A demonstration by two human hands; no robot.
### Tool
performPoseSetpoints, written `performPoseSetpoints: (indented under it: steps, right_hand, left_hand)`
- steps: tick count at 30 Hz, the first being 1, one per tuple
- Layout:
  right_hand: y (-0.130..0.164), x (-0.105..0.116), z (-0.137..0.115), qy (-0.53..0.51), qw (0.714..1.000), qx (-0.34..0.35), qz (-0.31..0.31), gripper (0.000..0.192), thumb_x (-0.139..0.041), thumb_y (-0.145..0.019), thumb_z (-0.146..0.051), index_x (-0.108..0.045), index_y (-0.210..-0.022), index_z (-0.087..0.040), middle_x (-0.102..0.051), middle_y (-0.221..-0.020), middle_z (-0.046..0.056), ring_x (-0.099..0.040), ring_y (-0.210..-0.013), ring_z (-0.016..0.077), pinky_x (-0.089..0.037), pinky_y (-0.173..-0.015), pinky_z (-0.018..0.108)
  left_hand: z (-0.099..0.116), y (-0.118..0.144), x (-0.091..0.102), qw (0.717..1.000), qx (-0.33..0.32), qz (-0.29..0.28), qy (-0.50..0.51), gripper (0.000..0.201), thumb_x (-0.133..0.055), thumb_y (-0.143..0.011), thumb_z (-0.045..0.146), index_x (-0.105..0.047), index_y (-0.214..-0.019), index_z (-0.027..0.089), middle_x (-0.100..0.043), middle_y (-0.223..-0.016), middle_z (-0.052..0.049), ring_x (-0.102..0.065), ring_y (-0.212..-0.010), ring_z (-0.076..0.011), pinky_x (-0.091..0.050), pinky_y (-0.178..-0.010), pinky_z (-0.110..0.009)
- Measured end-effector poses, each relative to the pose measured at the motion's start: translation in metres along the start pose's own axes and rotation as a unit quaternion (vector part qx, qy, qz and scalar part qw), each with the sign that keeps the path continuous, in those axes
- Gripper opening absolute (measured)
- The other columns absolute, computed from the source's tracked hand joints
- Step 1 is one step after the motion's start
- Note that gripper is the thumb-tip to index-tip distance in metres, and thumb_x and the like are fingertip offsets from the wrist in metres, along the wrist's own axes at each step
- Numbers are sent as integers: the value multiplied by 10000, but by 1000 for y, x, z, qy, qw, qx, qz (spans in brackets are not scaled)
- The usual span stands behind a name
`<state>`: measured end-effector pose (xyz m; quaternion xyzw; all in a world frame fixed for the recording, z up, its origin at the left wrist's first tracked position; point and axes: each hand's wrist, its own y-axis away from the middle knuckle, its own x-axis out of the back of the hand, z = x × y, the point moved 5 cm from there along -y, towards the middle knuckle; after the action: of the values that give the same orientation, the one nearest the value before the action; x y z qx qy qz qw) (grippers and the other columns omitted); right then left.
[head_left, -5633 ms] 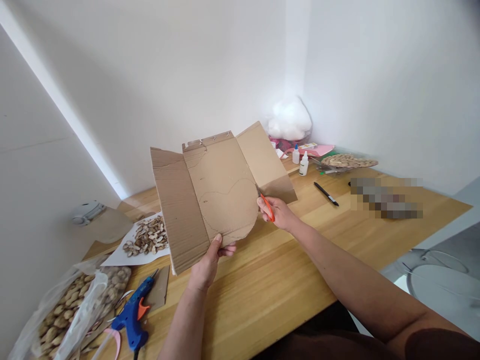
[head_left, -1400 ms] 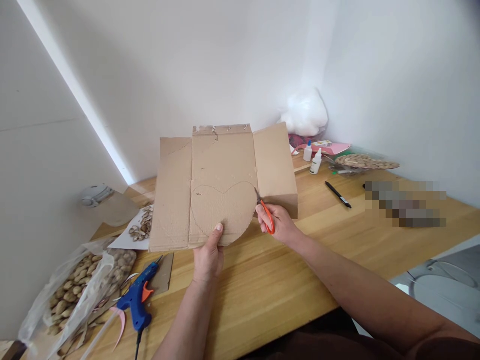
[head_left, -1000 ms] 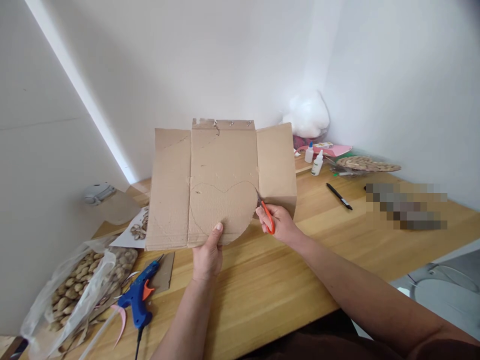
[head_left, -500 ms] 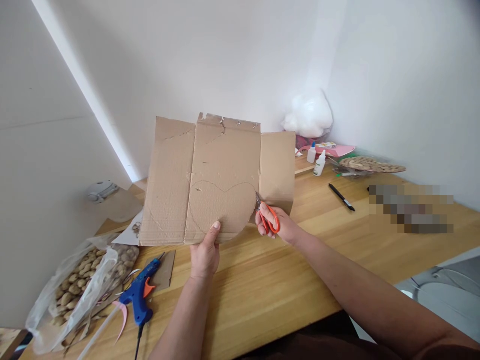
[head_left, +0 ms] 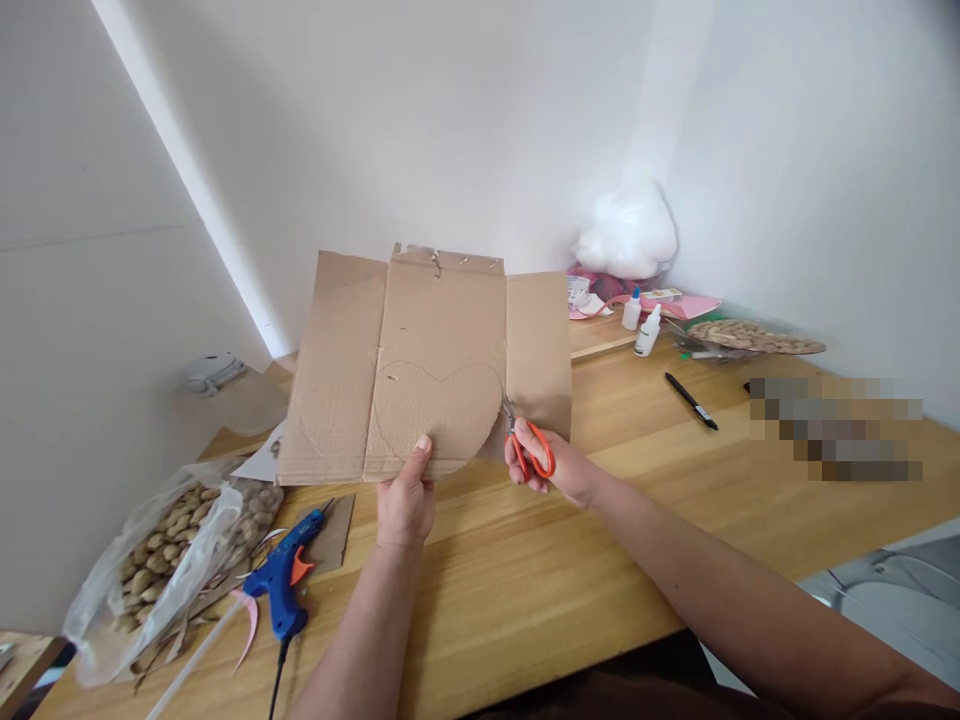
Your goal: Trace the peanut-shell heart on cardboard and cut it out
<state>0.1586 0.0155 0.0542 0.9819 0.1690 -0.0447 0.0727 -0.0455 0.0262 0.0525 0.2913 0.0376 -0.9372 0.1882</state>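
Observation:
My left hand (head_left: 407,492) grips a creased piece of cardboard (head_left: 442,310) at its lower edge, thumb on the near face and fingers behind. A heart outline is drawn on the middle panel, and its lower right side is cut along the curve. My right hand (head_left: 551,465) is closed round the orange handles of a pair of scissors (head_left: 537,452). The scissors' blades are at the right side of the heart, by the crease of the right panel. Part of the blades is hidden by the cardboard.
At the left lie a plastic bag of peanuts (head_left: 169,540) and a blue glue gun (head_left: 281,580) with its cord. Two white glue bottles (head_left: 647,332), a black pen (head_left: 691,401) and a peanut-covered piece (head_left: 754,337) are on the wooden table (head_left: 525,620) to the right.
The cardboard has tilted and moved slightly left. The scissors stay at the heart's right side, with their handles spread a little wider. The whole view has shifted slightly.

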Motion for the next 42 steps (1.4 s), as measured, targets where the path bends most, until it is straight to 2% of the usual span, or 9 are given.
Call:
performPoseSetpoints:
  steps: [15, 18, 21, 24, 27, 31, 34, 38, 42]
  right_hand:
    - [3, 12, -10, 26, 1000, -5, -15, 638, -420, -843, -798, -557, -734, -184, -571, -571, -10, -402, -400, 68, -273, -379, 205]
    - [6, 15, -19, 42, 999, 31, -5, 598, -472, -843, -765, -521, -679, -192, -555, -564, -7, -408, -430, 81, -292, -403, 221]
    - [10, 33, -35, 75, 979, 139, 131, 482, -637, -804, -657, -502, -684, -210, -544, -598, -15, -436, -498, 103, -346, -466, 249]
    - [18, 62, -46, 116, 903, 229, 343, 389, -736, -758, -550, -522, -765, -225, -579, -703, -10, -498, -611, 131, -431, -600, 282]
    - [13, 82, -41, 103, 878, 226, 410, 448, -820, -653, -509, -530, -849, -230, -657, -900, 33, -588, -801, 181, -481, -723, 321]
    - [-1, 91, -29, 40, 907, 187, 375, 475, -882, -555, -465, -542, -777, -218, -678, -839, 35, -614, -814, 212, -492, -710, 347]
    - [-7, 84, -25, -49, 945, 168, 277, 394, -886, -572, -415, -635, -788, -200, -719, -850, 42, -648, -834, 223, -508, -761, 371]
    - [-8, 69, -22, -148, 971, 117, 143, 452, -879, -601, -337, -724, -1008, -218, -757, -1040, 71, -678, -994, 258, -518, -911, 424]
    - [-6, 70, -23, -122, 972, 140, 144, 431, -881, -571, -308, -748, -968, -205, -761, -1053, 71, -678, -1027, 276, -517, -951, 438]
  left_hand:
    - [3, -4, -2, 1000, -9, -30, 1, 563, -773, -735, 85, -642, -1235, 306, -706, -1240, -5, -607, -1240, -206, -495, -1052, -348]
    - [3, -5, 0, 1000, -10, -23, -2, 551, -776, -737, 91, -645, -1228, 306, -714, -1222, -4, -607, -1242, -211, -494, -1058, -364]
    - [2, -5, 1, 1000, 0, -13, -6, 534, -772, -744, 95, -650, -1224, 293, -720, -1208, -17, -619, -1226, -217, -493, -1060, -383]
    - [2, -4, -1, 1000, 0, -15, -7, 551, -776, -738, 91, -646, -1238, 283, -705, -1242, -28, -618, -1225, -218, -486, -1068, -384]
    - [3, -4, -2, 1000, -9, -21, -8, 582, -776, -737, 88, -633, -1266, 283, -681, -1287, -32, -602, -1246, -224, -483, -1070, -391]
    - [3, -3, -2, 1000, -16, -25, -4, 596, -770, -734, 75, -630, -1271, 291, -683, -1285, -29, -602, -1246, -216, -495, -1056, -373]
    - [2, -3, -2, 999, -11, -34, -2, 583, -767, -734, 72, -638, -1256, 297, -693, -1268, -19, -612, -1233, -209, -505, -1046, -363]
    - [0, -3, -2, 999, 19, -35, 0, 542, -773, -721, 73, -663, -1213, 271, -724, -1199, -24, -646, -1182, -213, -501, -1056, -380]
    - [-2, -5, -1, 998, 59, -12, -1, 490, -752, -715, 52, -687, -1160, 249, -741, -1147, -24, -689, -1097, -209, -540, -1010, -373]
